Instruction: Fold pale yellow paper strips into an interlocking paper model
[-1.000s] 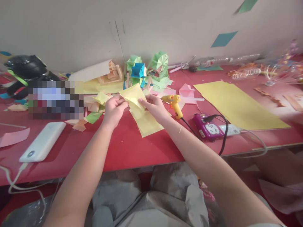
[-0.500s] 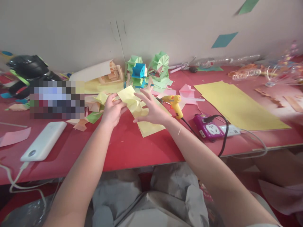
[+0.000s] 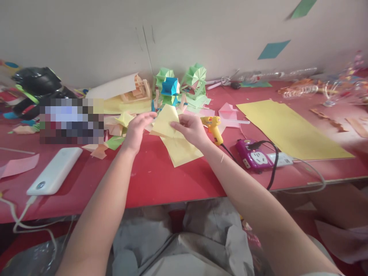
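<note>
My right hand (image 3: 190, 127) pinches the right edge of a pale yellow sheet of paper (image 3: 165, 122), thumb in front and fingers behind. To the left of that sheet, my left hand (image 3: 138, 130) has its fingers stretched out and holds nothing; its fingertips are close to the paper's left edge. Another pale yellow sheet (image 3: 182, 152) lies on the red table below the held one. Just right of my right hand rests a yellow hot glue gun (image 3: 215, 128), its nozzle end hidden by the hand.
Folded green paper shapes (image 3: 196, 75) and a blue one (image 3: 170, 87) stand behind my hands. At right are a purple power socket (image 3: 253, 155) with cords and a large yellow sheet (image 3: 290, 128). A white power bank (image 3: 56, 170) lies left, near paper scraps (image 3: 114, 142).
The left hand has let go of the yellow paper and its fingers have straightened. My right hand, open before, has closed on the paper's right edge, and the paper has turned.
</note>
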`<control>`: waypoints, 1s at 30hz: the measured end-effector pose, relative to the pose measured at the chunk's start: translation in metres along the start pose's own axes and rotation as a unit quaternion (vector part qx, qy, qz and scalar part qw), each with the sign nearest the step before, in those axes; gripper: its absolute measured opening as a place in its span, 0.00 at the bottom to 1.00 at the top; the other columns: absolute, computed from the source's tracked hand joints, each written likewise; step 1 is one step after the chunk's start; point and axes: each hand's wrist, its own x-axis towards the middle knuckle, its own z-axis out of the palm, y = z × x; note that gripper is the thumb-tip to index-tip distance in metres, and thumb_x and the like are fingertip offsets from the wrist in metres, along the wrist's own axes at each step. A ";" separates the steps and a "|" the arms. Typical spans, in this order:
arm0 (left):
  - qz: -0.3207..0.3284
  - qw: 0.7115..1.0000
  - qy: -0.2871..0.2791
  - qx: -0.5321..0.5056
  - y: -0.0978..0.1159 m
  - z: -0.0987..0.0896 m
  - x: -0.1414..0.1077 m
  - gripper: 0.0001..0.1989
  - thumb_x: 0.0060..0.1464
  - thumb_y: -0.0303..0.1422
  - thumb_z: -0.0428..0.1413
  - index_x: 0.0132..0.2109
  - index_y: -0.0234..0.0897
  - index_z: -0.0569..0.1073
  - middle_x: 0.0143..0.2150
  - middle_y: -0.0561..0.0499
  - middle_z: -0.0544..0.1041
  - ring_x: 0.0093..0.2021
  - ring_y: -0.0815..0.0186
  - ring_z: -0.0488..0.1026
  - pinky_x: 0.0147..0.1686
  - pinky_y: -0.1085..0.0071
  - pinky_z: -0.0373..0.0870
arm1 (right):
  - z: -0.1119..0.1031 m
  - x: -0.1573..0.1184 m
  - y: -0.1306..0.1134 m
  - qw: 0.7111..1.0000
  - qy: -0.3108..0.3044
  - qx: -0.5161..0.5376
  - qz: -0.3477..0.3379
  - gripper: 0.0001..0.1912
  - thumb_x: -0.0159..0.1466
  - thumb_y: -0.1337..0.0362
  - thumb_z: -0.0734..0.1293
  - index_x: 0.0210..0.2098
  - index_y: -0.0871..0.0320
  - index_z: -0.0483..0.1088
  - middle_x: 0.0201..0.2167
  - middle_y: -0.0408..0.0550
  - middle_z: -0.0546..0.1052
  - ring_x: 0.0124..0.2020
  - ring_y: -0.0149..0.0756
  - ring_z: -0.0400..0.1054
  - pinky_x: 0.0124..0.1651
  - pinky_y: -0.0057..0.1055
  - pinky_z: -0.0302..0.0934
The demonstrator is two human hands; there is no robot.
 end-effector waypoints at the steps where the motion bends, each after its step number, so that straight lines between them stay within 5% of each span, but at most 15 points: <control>1: -0.014 0.999 -0.032 -0.009 0.001 0.000 -0.002 0.18 0.54 0.44 0.61 0.46 0.37 0.81 0.46 0.46 0.83 0.53 0.53 0.77 0.57 0.59 0.71 | 0.000 0.000 -0.001 0.999 -0.009 0.033 0.015 0.17 0.59 0.50 0.74 0.38 0.57 0.76 0.34 0.47 0.81 0.33 0.34 0.72 0.36 0.32 0.66; 4: -0.034 0.994 -0.100 -0.027 0.004 0.004 -0.008 0.21 0.49 0.45 0.68 0.45 0.35 0.82 0.43 0.43 0.84 0.47 0.52 0.80 0.49 0.59 0.77 | 0.000 0.000 -0.001 0.997 -0.022 0.064 0.043 0.20 0.56 0.48 0.76 0.37 0.57 0.77 0.34 0.47 0.80 0.34 0.34 0.73 0.36 0.31 0.68; 12: -0.096 0.990 -0.074 -0.066 -0.002 0.007 -0.009 0.20 0.40 0.39 0.74 0.41 0.35 0.83 0.40 0.42 0.85 0.43 0.51 0.82 0.46 0.57 0.79 | 0.003 -0.001 0.004 0.999 -0.003 -0.013 0.037 0.18 0.60 0.47 0.72 0.36 0.57 0.75 0.31 0.46 0.80 0.33 0.36 0.74 0.37 0.34 0.71; 16: -0.151 0.983 -0.043 -0.093 -0.003 0.009 -0.007 0.16 0.42 0.40 0.73 0.36 0.36 0.83 0.36 0.44 0.84 0.42 0.52 0.82 0.45 0.59 0.79 | 0.005 -0.003 0.003 0.997 0.000 -0.080 -0.013 0.10 0.65 0.59 0.67 0.39 0.57 0.78 0.37 0.48 0.82 0.40 0.39 0.77 0.45 0.38 0.72; 24: -0.171 0.973 -0.019 -0.154 -0.006 0.013 -0.003 0.15 0.39 0.36 0.71 0.35 0.34 0.81 0.35 0.44 0.83 0.45 0.50 0.82 0.45 0.59 0.79 | 0.005 -0.006 0.007 0.968 -0.021 -0.188 -0.163 0.20 0.68 0.69 0.58 0.49 0.55 0.80 0.52 0.53 0.80 0.52 0.41 0.76 0.55 0.41 0.70; 30: -0.167 0.969 -0.064 -0.169 0.002 0.009 -0.002 0.19 0.50 0.48 0.66 0.36 0.35 0.80 0.37 0.43 0.84 0.46 0.51 0.81 0.45 0.59 0.79 | 0.005 -0.007 0.006 0.956 -0.041 -0.230 -0.177 0.22 0.67 0.69 0.58 0.53 0.52 0.78 0.54 0.53 0.78 0.52 0.41 0.74 0.54 0.42 0.70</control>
